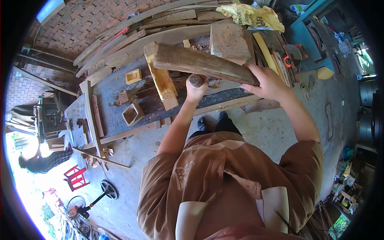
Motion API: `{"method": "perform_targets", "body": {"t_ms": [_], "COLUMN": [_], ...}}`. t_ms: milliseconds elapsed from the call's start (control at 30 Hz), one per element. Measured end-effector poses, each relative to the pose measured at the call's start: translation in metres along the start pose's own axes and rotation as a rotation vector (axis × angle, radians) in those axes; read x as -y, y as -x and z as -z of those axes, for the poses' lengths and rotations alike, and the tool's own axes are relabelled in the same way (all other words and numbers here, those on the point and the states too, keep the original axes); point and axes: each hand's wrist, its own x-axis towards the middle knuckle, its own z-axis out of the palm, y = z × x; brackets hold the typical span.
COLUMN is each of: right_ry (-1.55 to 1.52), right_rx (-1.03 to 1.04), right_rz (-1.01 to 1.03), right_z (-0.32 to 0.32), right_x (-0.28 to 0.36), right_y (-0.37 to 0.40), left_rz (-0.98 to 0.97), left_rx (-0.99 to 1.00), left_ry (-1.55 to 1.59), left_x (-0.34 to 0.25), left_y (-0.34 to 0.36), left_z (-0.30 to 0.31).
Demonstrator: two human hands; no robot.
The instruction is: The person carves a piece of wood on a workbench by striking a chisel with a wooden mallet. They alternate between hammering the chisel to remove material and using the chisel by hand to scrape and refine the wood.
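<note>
My right hand (264, 83) grips the narrow end of a long dark wooden club (200, 62), raised over the bench with its thick end to the left. My left hand (197, 89) is closed around a round wooden handle (196, 80), whose top end faces up just below the club. What lies under that handle is hidden. Left of my left hand, a yellowish hollowed wooden piece (162, 82) lies across the dark workbench (112, 102). A thick wood block (229, 42) sits behind the club.
Small wooden boxes (133, 76) lie on the bench's left part. Long planks (172, 34) and a yellow sack (254, 17) are behind. On the floor at left are a red stool (76, 178) and a fan (78, 208). Another person (46, 162) bends at far left.
</note>
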Motion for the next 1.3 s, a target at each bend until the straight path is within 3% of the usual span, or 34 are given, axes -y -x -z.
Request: {"method": "perform_targets", "body": {"t_ms": [133,200,233,300,333,400,500,533,600,633,733,800,867,933,1000,1033,1167,1233,1300], "right_ry": [-0.075,0.224,0.223,0.229,0.233,0.014,-0.087,-0.085,0.191,0.243,0.121,0.018,-0.151,-0.191,0.170,0.279,0.204,-0.109,-0.140], "right_rx": [-0.011,0.370,0.369,0.170,0.170,0.012,-0.030,-0.030,0.270,0.291,0.138,0.061,-0.150,-0.111,0.261,0.239,0.144,-0.055,-0.018], "right_rz": [0.037,-0.212,-0.211,-0.093,-0.095,0.009,0.059,0.059,-0.079,-0.051,-0.078,-0.059,0.091,0.069,-0.079,-0.050,-0.074,0.075,0.059], "right_z": [-0.012,-0.005,-0.003,0.003,0.007,0.012,-0.004,-0.003,0.000,0.001,0.025,0.026,0.010,0.004,0.005,0.005,0.018,0.013,-0.001], "right_x": [-0.005,0.004,0.004,0.003,0.007,0.018,0.008,0.007,0.002,-0.006,0.010,0.016,0.008,0.002,-0.008,-0.010,0.006,0.008,0.003], "right_y": [-0.001,-0.007,-0.006,-0.001,-0.002,-0.004,-0.002,-0.003,-0.006,-0.008,-0.005,-0.004,-0.003,-0.004,-0.005,-0.005,-0.003,-0.004,-0.001], "left_rz": [-0.134,-0.194,-0.209,-0.225,-0.149,-0.069,-0.093,-0.094,-0.165,-0.165,-0.168,0.071,0.077,-0.083,-0.141,-0.199,-0.169,-0.040,-0.125], "left_rx": [-0.033,-0.062,-0.081,-0.096,-0.065,-0.039,0.028,0.029,-0.016,-0.016,-0.064,0.045,0.055,-0.035,-0.057,-0.077,-0.051,0.005,-0.037], "left_ry": [0.054,0.124,0.091,0.059,0.064,0.068,0.104,0.106,0.105,0.101,0.074,-0.041,-0.014,0.073,0.016,-0.041,0.114,0.042,0.063], "left_x": [-0.007,-0.005,0.000,-0.001,-0.007,-0.010,-0.007,-0.006,-0.006,-0.007,-0.006,0.001,0.003,-0.010,-0.003,0.000,-0.004,-0.004,-0.005], "left_y": [0.001,0.000,-0.001,-0.002,-0.001,0.001,-0.001,0.000,0.001,0.002,-0.003,-0.003,-0.002,-0.001,-0.001,-0.002,-0.002,-0.001,-0.001], "left_z": [-0.012,-0.014,-0.012,-0.009,-0.008,-0.008,-0.009,-0.010,-0.012,-0.011,-0.008,0.001,-0.002,-0.012,-0.010,-0.010,-0.008,-0.006,-0.013]}}
